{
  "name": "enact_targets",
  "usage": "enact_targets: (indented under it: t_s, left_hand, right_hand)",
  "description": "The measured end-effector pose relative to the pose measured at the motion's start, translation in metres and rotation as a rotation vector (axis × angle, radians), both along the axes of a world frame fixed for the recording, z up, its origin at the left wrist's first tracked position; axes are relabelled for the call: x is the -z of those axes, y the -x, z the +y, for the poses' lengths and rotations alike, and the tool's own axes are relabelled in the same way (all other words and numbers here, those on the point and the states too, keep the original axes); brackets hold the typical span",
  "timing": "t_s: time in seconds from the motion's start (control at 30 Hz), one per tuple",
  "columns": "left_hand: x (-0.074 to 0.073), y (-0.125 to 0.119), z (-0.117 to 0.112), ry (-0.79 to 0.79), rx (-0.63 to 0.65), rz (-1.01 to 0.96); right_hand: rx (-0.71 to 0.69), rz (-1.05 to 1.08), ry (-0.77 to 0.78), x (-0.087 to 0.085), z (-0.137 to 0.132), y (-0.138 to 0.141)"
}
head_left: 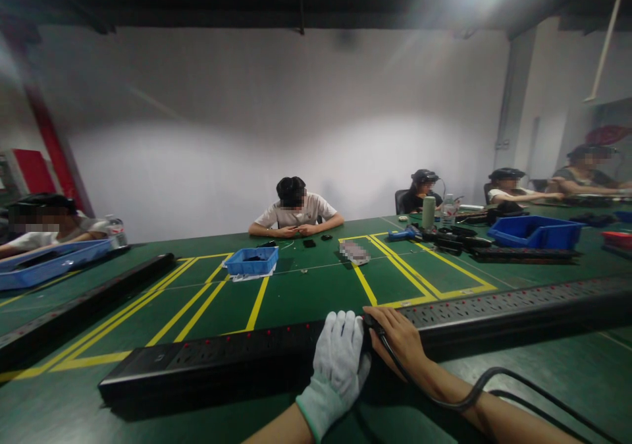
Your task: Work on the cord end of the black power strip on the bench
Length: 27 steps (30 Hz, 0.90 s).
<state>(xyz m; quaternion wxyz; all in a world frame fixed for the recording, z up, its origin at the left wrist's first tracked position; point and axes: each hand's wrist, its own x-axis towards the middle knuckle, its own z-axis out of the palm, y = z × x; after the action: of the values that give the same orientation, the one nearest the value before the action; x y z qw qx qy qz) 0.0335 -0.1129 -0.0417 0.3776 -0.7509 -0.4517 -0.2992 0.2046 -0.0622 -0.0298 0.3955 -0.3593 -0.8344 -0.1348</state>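
Note:
A long black power strip with many sockets and small red lights lies across the green table in front of me. My left hand, in a white work glove, is over the strip near its middle, fingers across the top and thumb on the near side. Just beside it, my bare right hand is closed around a black plug at the strip's top. Whether the plug's pins are in a socket is hidden by my hands. From the plug a black cable runs over my right forearm and loops to the right.
Yellow tape lines mark the table. Another strip lies at the left. Blue bins stand at several places, the right one beside dark tools. A blue-handled tool and bottles lie further back. Several people sit around the table.

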Motion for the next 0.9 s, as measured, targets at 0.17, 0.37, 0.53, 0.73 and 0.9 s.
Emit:
enact_targets:
  t_s: [0.17,0.37,0.53,0.73,0.9]
  left_hand:
    - [0.0008,0.0004,0.0006,0.026,0.000,0.002]
    - [0.0009,0.0001,0.0001,0.014,0.001,0.001]
    - [-0.0003,-0.0001,0.0007,0.011,0.010,0.008]
    - [-0.0005,-0.0001,-0.0010,0.019,0.005,-0.008]
    - [0.0003,0.0013,-0.0009,0.053,0.009,0.002]
  right_hand:
    - [-0.001,0.005,-0.011,0.0008,0.0002,0.0001]
    - [0.007,0.008,-0.026,-0.0011,-0.0009,0.0005]
    - [-0.001,0.002,-0.045,-0.0007,-0.0003,0.0003]
    - [0.010,0.000,-0.068,-0.0025,0.0001,-0.0010]
    - [-0.019,0.045,-0.037,0.0009,-0.0006,-0.0016]
